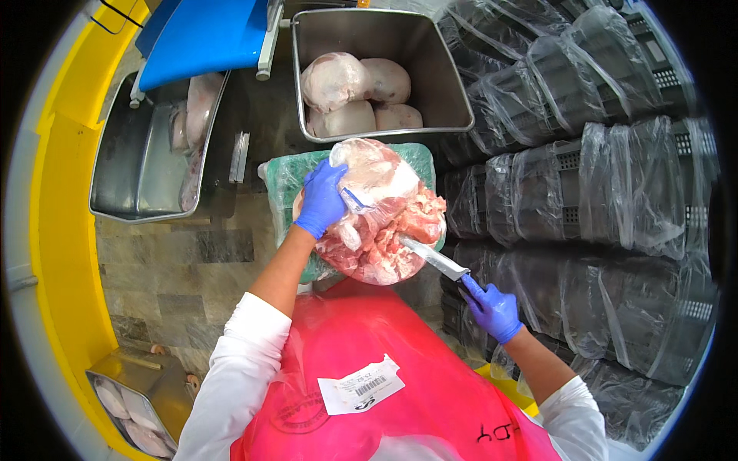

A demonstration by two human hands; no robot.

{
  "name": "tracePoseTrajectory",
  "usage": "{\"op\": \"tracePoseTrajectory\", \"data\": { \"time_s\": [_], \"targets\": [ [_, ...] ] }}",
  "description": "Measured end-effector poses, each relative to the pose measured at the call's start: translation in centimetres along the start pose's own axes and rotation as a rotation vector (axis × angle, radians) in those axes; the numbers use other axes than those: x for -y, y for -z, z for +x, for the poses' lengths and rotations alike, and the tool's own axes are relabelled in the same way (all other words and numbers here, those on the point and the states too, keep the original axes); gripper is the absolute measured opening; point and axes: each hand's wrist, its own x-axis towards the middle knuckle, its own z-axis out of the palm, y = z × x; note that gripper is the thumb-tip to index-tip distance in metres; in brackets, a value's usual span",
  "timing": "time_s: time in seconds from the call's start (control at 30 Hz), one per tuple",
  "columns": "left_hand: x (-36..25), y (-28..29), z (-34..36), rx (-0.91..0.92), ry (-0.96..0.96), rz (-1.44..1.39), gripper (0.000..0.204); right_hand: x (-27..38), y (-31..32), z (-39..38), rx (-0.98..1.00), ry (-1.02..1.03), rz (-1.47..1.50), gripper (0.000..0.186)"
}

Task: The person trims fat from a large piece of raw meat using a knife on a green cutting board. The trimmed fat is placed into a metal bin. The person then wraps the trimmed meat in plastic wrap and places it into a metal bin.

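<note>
A large cut of raw meat point(369, 230), pink with a pale fat layer, lies on a green crate point(288, 178) lined with clear plastic in front of me. My left hand point(323, 201), in a blue glove, grips the meat at its left side, with some fingers hidden against it. A small blue-and-white strip point(357, 201) shows on the meat beside that hand; I cannot make out what it is. Gloved in blue too, my right hand point(492, 311) is closed round the handle of a knife point(434, 257). Its blade points up and left, the tip against the meat's ragged red side.
Beyond the crate stands a steel bin point(384, 137) holding several pale meat pieces. Another steel bin point(146, 213) with meat is at left, below a blue chute point(204, 46). Stacked dark crates point(538, 192) in plastic line the right. A third bin point(154, 369) sits lower left.
</note>
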Motion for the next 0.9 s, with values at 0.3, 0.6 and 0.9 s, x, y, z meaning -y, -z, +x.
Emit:
{"op": "tracePoseTrajectory", "data": {
  "time_s": [0.3, 0.6, 0.9],
  "targets": [
    [-0.1, 0.5, 0.4, 0.010, 0.030, 0.010, 0.051, 4.5, 10.3, -0.6, 0.061, -0.044, -0.039, 0.051],
    [0.6, 0.4, -0.8, -0.071, 0.030, -0.104, 0.045, 5.2, 23.0, 5.5, 0.033, 0.083, -0.104, 0.043],
    [0.6, 0.2, -1.2, -0.070, 0.024, -0.054, 0.045, 8.0, 27.8, 15.7, 0.473, 0.165, -0.310, 0.042]
  ]
}}
